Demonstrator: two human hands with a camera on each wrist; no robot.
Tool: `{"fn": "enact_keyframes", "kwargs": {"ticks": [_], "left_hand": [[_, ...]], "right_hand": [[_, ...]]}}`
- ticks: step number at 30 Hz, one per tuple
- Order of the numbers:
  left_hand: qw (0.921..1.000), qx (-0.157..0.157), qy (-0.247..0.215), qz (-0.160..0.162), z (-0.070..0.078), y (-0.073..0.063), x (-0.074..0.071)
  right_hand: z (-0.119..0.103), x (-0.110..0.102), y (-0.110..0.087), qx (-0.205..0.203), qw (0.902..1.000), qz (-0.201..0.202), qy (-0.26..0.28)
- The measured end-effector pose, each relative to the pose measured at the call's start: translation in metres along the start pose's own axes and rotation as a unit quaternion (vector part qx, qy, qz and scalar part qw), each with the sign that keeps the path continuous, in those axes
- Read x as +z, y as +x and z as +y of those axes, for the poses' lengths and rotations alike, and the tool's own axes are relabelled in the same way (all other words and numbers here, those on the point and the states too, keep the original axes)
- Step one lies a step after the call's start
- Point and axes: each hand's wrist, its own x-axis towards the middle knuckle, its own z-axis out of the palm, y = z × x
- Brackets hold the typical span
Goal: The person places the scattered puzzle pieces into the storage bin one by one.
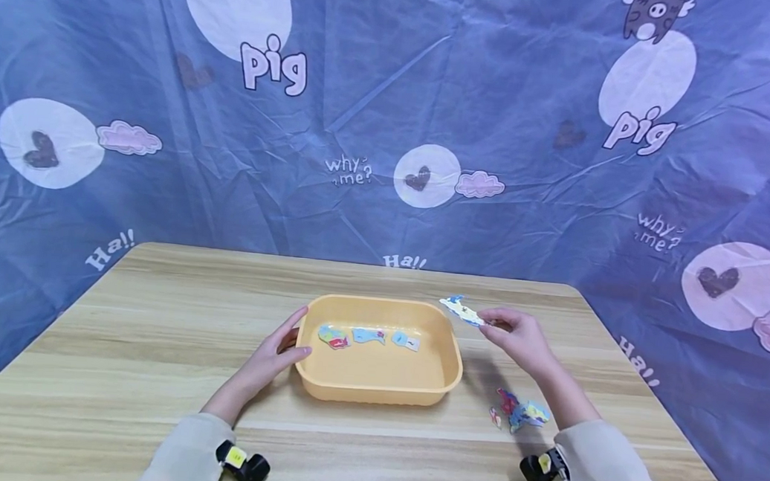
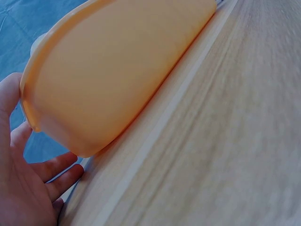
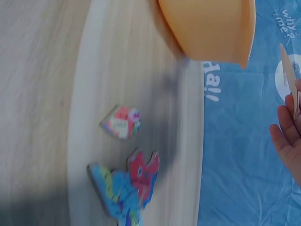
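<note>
A pale orange plastic basin [image 1: 375, 378] stands on the table with a few flat printed puzzle pieces lying in a row inside: a green-and-red one [image 1: 334, 337], a light blue one [image 1: 368, 336] and a blue-and-white one [image 1: 407, 341]. My left hand [image 1: 264, 362] holds the basin's left end, thumb at the rim and fingers along the outer wall [image 2: 94, 84]. Between thumb and fingers, my right hand [image 1: 519, 339] pinches a white, blue and yellow puzzle piece [image 1: 462, 311] above the table, just beyond the basin's right rim. The right wrist view shows that piece [image 3: 289, 80] nearly edge-on.
On the wooden table [image 1: 148, 373], right of the basin, lie more puzzle pieces: a small pink-and-white one [image 3: 121, 122], a red one [image 3: 142, 176] and a blue-and-yellow one [image 3: 113, 188], the last two touching or overlapping. A blue printed cloth [image 1: 360, 216] hangs behind the table.
</note>
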Motion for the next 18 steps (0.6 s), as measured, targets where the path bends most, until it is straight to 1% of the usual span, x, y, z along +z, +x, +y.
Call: {"fn": "enact_keyframes", "kwargs": {"ticks": [4,9,18], "left_hand": [[1.0000,-0.002,-0.001,0.000,0.001,0.000,0.000],[0.9999,-0.013,0.002,0.000,0.001,0.002,-0.002],[0.9998,-0.017,0.000,-0.005,-0.001,0.005,-0.006]], "right_hand": [[-0.005,0.006,0.005,0.001,0.9999,-0.009,0.013],[-0.011,0.014,0.011,0.004,0.9996,-0.018,0.020],[-0.026,0.032,0.022,-0.007,0.9988,-0.036,0.032]]}}
